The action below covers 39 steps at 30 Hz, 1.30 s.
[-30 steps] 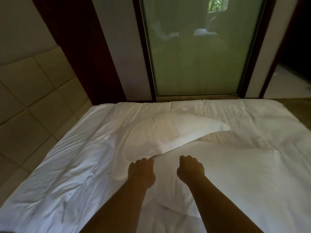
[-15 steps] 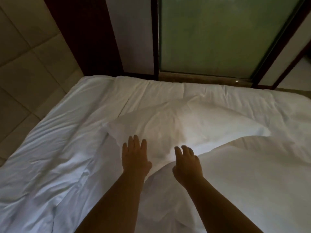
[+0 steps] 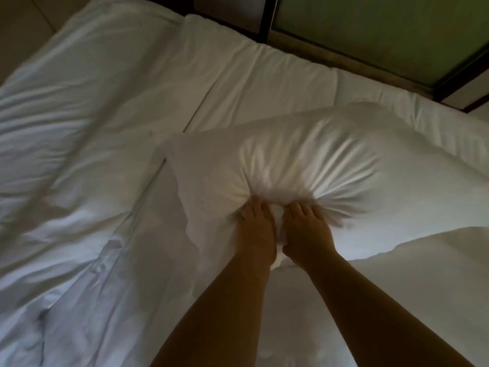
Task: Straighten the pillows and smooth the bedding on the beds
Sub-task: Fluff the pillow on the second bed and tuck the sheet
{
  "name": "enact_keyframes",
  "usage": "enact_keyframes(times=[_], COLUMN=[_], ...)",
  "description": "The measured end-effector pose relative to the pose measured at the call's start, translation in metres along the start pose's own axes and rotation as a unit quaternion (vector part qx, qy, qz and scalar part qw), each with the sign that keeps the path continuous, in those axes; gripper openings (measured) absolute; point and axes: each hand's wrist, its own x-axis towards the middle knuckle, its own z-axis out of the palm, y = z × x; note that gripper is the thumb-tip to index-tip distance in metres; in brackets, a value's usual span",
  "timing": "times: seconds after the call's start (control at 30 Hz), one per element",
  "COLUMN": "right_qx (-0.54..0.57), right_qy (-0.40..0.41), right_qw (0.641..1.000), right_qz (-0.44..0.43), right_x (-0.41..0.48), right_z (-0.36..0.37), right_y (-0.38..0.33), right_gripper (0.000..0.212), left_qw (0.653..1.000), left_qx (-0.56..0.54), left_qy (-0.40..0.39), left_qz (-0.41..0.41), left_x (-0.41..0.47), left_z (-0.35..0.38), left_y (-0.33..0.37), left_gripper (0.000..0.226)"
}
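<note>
Two bare hands press side by side into the near edge of a white pillow (image 3: 304,165), the left hand (image 3: 255,231) and right hand (image 3: 307,231) almost touching, fingers (image 3: 296,209) curled and dug into the gathered case so that creases fan away from them. The pillow lies straight ahead of the knuckles, its long axis running left to right across the bed and tilting slightly away on the right; neither hand is clearly nearer. A second pillow (image 3: 423,274) overlaps its lower right corner. Any straightening likely turns on pushing or pulling along that forward line. Rumpled white bedding (image 3: 79,154) spreads to the left over the mattress (image 3: 251,75). Beyond the bed stand a dark frame and a green glass panel (image 3: 383,30) in a dim room.
</note>
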Motion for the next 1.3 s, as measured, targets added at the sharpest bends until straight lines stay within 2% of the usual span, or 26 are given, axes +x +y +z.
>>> enact_keyframes(times=[0.07, 0.13, 0.23, 0.33, 0.43, 0.73, 1.07, 1.3], right_qx=[-0.009, -0.006, -0.001, 0.032, 0.035, -0.002, -0.039, -0.038], right_qy=[0.013, 0.023, 0.028, -0.01, -0.064, -0.17, -0.119, -0.075], right_qw=[0.999, 0.999, 0.999, 0.999, 0.997, 0.984, 0.981, 0.972], right_qz=[-0.032, -0.049, -0.047, -0.037, -0.027, -0.049, -0.149, -0.219], right_x=[0.008, 0.014, 0.017, 0.012, 0.002, -0.062, -0.201, -0.268], right_z=[0.003, 0.006, 0.005, -0.003, -0.017, -0.078, -0.07, -0.082], right_y=[-0.004, -0.007, -0.008, -0.009, -0.01, -0.027, -0.079, -0.116], right_gripper=[0.034, 0.03, 0.026, 0.016, 0.022, 0.024, 0.027, 0.022], left_qw=[1.0, 0.999, 0.996, 0.996, 0.993, 0.989, 0.984, 0.987], left_qx=[-0.001, -0.042, -0.078, -0.076, -0.099, -0.132, -0.166, -0.139], left_qy=[-0.01, 0.002, 0.01, -0.006, -0.033, -0.046, -0.054, -0.012], left_qz=[0.011, 0.005, 0.031, 0.046, 0.053, 0.05, -0.043, -0.08], left_x=[0.011, 0.016, 0.013, 0.008, -0.007, -0.094, -0.257, -0.339], left_z=[0.003, 0.004, 0.002, -0.003, -0.021, -0.052, -0.007, 0.02], left_y=[0.002, 0.001, -0.003, -0.003, -0.003, 0.003, 0.017, 0.009], left_gripper=[0.078, 0.064, 0.055, 0.039, 0.028, 0.029, 0.033, 0.033])
